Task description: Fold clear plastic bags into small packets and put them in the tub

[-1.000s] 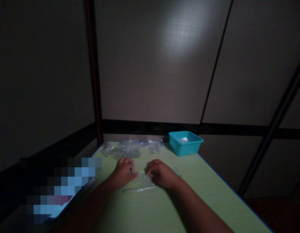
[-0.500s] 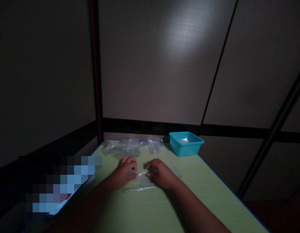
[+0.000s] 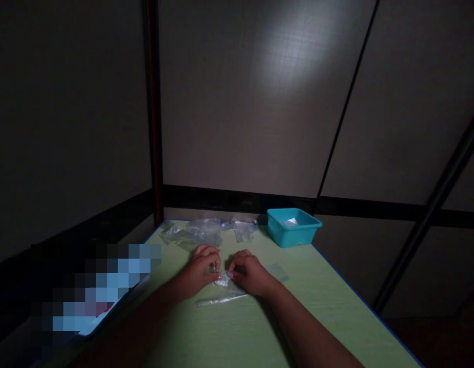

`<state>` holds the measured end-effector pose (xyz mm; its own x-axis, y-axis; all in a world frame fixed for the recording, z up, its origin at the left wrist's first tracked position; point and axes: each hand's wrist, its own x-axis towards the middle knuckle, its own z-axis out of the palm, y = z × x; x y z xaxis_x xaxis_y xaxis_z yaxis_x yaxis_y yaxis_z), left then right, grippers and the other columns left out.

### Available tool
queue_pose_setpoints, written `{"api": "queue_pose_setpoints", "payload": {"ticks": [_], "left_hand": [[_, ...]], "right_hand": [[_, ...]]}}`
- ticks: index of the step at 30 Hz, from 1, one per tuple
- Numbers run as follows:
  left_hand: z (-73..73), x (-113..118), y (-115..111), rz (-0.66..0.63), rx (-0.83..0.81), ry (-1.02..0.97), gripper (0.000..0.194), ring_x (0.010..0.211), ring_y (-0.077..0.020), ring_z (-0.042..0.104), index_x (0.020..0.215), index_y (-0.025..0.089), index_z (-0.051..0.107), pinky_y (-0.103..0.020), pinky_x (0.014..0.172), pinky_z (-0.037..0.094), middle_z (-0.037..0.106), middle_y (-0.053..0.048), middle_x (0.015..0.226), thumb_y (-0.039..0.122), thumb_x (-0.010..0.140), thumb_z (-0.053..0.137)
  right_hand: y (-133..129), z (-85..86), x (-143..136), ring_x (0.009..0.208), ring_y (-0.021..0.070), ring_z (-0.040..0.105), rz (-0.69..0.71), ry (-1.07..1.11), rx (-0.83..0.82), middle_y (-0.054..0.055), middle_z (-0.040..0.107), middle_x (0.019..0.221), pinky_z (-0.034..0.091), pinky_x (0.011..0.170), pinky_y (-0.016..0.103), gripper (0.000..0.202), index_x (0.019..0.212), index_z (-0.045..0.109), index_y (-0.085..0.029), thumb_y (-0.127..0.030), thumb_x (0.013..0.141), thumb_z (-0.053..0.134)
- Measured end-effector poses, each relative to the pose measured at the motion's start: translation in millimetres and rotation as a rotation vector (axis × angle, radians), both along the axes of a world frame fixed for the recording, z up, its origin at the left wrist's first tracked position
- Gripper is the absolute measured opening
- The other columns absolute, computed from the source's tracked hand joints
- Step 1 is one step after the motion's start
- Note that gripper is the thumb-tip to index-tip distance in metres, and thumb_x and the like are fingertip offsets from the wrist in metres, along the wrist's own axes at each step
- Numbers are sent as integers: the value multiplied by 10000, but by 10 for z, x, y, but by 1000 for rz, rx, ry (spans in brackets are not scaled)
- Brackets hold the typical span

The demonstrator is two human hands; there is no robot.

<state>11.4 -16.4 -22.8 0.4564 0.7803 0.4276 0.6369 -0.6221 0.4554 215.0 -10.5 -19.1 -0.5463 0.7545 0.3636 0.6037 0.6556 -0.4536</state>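
Observation:
A clear plastic bag lies over the middle of the pale green table. On its left, my left hand is closed, thumb and fingers pinching the plastic. My right hand pinches the same bag from the right, its fingertips close to those of the left. Between the two hands the film is bunched up. One flap of the bag shows beyond my right hand, and a long edge lies flat nearer to me. Whether anything is inside the bag, I cannot make out.
Several clear plastic bags lie loosely piled at the table's far edge. At the far right corner stands a turquoise basin with something whitish inside. A pixelated patch covers an object with a light blue edge at the left. Dark panels rise behind.
My hands have drawn closer together, the right fingertips moving left towards the left ones. The plastic between them is now gathered, and the near part of the bag has shifted slightly.

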Motion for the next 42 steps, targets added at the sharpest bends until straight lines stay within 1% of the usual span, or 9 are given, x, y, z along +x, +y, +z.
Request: {"api": "queue_pose_setpoints", "payload": {"ticks": [7,11,15,18,21,25,31,39,42], "left_hand": [[-34,-16,5,43,21,-34,103,1069,-215,390,700,203,541,-304,903,315,552,-32,1036,186,663,636],[-50,-16,30,36,28,-33,123,1041,-213,402,685,201,529,-296,883,326,555,-26,1002,183,648,645],[-66,-22,44,41,51,-36,141,1033,-208,399,682,200,516,-284,875,327,552,-19,1004,197,651,653],[-98,-38,52,93,45,-11,182,1040,-221,391,688,199,530,-297,879,324,544,-28,1019,311,661,671],[-150,-52,69,142,18,39,272,1047,-240,386,704,198,559,-319,886,319,536,-45,1025,436,642,676],[-180,-63,82,229,-9,92,293,1069,-248,383,736,208,568,-335,897,307,528,-44,1044,436,606,699],[-139,-54,47,357,-62,162,296,1163,-270,318,723,229,577,-386,924,261,487,-36,1154,474,597,686],[-170,4,54,330,-60,174,279,1152,-263,320,697,225,583,-380,921,242,496,-20,1166,448,581,702],[-175,6,52,305,-54,154,281,1131,-260,333,677,218,563,-374,901,255,504,-17,1142,435,575,710]], "right_hand": [[10,-4,9,936,190,471,-21,17,-34,10,586,845,326,811,303,34,743,614,-221,-227,711,604],[-12,7,-24,1012,195,445,-21,41,-31,9,564,983,303,866,324,228,908,606,-264,-257,683,638],[3,-10,-35,1072,198,420,2,14,-44,11,536,1076,262,921,346,202,882,618,-270,-249,681,632],[37,-28,11,1103,204,399,-53,27,-40,24,520,1107,258,931,365,293,974,587,-275,-255,685,627],[69,-32,73,1133,205,370,-146,36,6,34,501,1134,246,943,393,309,1020,564,-279,-250,714,596],[69,-28,92,1129,204,368,-215,-6,41,44,492,1133,242,944,419,269,995,577,-274,-208,735,553],[35,-42,34,1103,204,381,-187,-45,80,40,498,1104,261,930,421,277,970,584,-276,-165,720,542],[58,-61,45,1092,211,384,-204,-69,79,46,500,1105,274,923,419,287,987,586,-272,-165,726,533],[47,-71,48,1116,210,374,-183,-103,54,48,493,1135,272,928,425,272,1017,573,-283,-207,763,511]]}}
